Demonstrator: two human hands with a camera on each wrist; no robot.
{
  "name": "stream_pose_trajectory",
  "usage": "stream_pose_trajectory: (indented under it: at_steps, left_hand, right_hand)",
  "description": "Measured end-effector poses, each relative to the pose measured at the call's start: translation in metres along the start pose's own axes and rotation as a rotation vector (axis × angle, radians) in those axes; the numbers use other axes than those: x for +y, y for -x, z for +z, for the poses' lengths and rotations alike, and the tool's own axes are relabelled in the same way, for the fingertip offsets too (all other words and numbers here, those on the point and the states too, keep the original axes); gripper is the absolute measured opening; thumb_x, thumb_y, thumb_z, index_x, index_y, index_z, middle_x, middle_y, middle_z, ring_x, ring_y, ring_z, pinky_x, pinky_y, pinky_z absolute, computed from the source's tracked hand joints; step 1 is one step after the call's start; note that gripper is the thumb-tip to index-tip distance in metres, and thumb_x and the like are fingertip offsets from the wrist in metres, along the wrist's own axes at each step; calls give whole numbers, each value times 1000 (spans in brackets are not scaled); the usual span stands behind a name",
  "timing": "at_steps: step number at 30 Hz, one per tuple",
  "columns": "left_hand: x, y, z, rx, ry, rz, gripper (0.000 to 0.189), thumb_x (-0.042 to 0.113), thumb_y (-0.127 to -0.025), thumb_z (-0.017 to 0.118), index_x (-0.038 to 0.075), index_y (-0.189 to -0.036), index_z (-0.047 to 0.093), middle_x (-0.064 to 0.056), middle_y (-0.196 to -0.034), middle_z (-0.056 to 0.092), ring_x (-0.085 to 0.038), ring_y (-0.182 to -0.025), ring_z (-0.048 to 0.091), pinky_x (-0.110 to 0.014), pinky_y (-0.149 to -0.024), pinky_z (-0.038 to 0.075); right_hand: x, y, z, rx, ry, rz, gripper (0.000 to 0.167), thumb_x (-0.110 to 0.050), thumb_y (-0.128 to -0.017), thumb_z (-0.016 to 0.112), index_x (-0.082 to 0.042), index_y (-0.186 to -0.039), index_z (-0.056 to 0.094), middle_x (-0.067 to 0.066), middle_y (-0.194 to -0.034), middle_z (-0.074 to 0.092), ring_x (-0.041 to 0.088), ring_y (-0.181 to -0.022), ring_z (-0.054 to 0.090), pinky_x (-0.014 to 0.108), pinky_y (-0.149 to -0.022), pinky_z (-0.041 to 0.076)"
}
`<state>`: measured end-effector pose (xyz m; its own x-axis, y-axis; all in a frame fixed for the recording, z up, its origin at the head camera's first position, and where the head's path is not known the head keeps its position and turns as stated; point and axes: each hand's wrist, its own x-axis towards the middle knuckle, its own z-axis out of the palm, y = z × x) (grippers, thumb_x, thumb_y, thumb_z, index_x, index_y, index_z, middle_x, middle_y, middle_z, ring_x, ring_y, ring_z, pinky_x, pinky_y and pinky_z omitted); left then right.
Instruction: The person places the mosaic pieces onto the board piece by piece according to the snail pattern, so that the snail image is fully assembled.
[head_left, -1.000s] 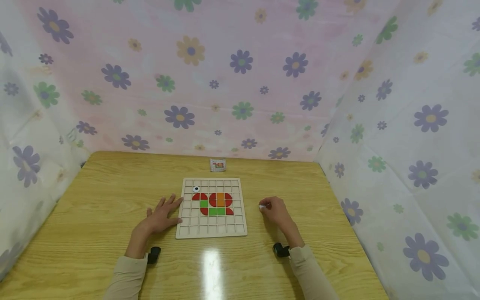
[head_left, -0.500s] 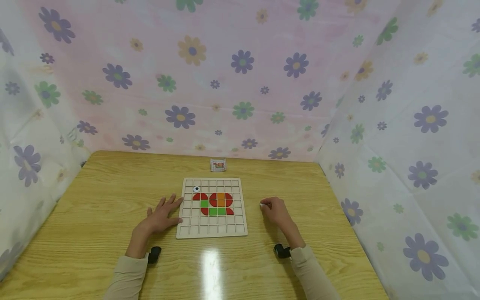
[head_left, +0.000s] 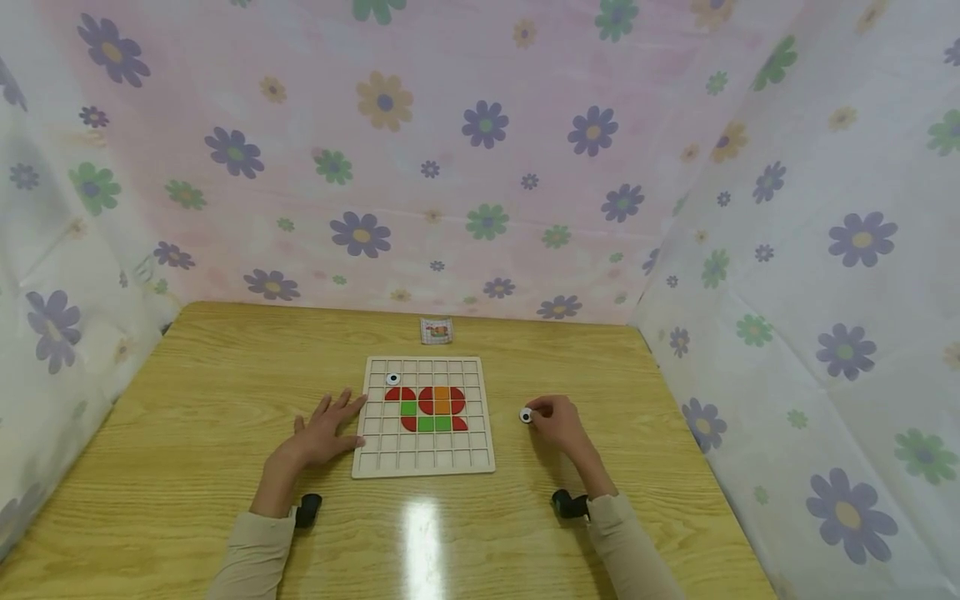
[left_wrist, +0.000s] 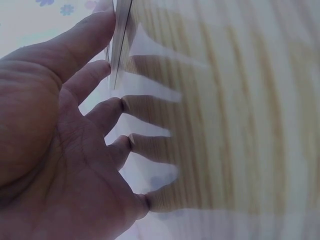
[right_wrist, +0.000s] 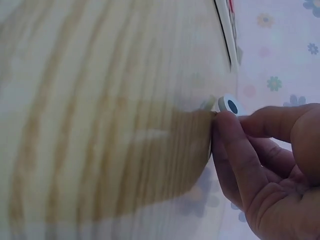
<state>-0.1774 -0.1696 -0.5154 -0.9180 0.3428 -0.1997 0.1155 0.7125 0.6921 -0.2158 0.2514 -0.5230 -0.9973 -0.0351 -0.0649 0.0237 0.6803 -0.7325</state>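
Observation:
A square wooden grid board (head_left: pixel 420 458) lies on the table in the head view. In its squares sit red, orange and green pieces, with an orange square (head_left: pixel 442 407) and a green square (head_left: pixel 408 407) among them. A round white eye piece with a black dot (head_left: pixel 393 378) lies in the upper left of the grid. My left hand (head_left: pixel 318 437) rests at the board's left edge, fingers spread, thumb and a fingertip touching it. Right of the board, my right hand (head_left: pixel 557 423) pinches a second round eye piece (right_wrist: pixel 229 105) between thumb and fingers, close to the tabletop.
A small picture card (head_left: pixel 437 331) with a coloured figure on a grid lies behind the board. The wooden table (head_left: pixel 225 375) is enclosed by flowered curtains (head_left: pixel 480 167) at the back and sides. Each wrist wears a black camera (head_left: pixel 308 510).
The eye piece in my right hand has turned so its black-dotted face shows upward; before, only a white edge showed. My right hand has shifted slightly right. The left hand and board stay put.

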Motion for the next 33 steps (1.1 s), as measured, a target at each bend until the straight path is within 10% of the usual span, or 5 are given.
stream_pose_trajectory:
  at_steps: [33]
  left_hand:
    - [-5,-3,1,1,0,-5,74,29,-98,68,6,-159,33,-28,-166,12,-57,-150,0,-85,-105,-4]
  right_hand:
    - [-17,-2,26,-120,-454,8,23,-5,-98,67,13,-113,69,23,-94,73,14,-72,72,28,-67,61]
